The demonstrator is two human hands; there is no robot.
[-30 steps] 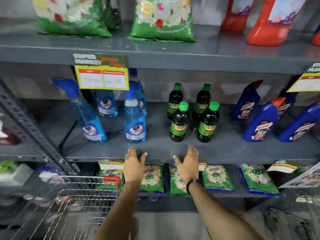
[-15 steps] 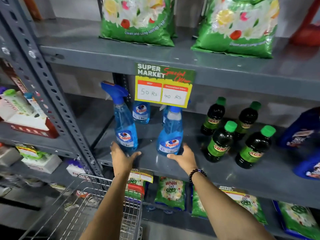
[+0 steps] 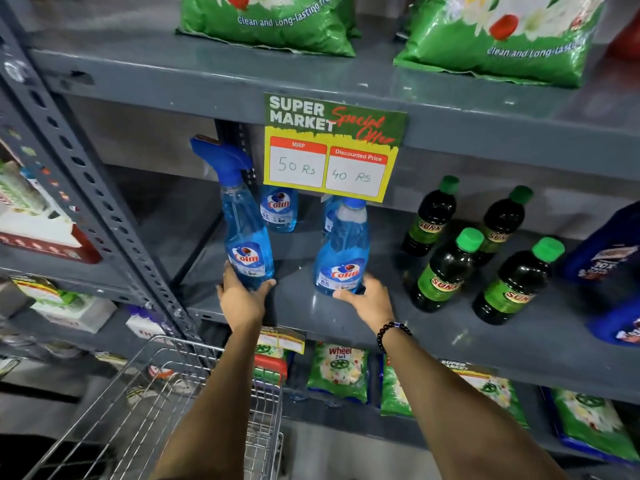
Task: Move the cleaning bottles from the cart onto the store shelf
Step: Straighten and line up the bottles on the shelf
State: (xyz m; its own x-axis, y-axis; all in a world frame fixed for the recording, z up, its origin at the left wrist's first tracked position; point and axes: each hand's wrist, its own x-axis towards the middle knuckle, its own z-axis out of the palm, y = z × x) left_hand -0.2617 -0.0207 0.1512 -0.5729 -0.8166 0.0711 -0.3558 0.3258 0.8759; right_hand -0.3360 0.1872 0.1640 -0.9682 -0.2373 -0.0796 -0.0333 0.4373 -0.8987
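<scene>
While each hand cups a bottle base, both are kept upright near the shelf [image 3: 433, 327] front edge. The spray bottle [image 3: 246, 244] is gripped by the left hand [image 3: 242, 299]; the capped bottle [image 3: 343, 258] by the right hand [image 3: 369, 301].

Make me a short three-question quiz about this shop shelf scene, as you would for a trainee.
1. True or false: the left hand holds the blue spray bottle with the trigger head.
2. What discounted price does the special offer sign show?
A) 40 Rs
B) 50 Rs
C) 10 Rs
3. How many green-capped dark bottles stand on the middle shelf?

Key:
1. True
2. A
3. Four
</scene>
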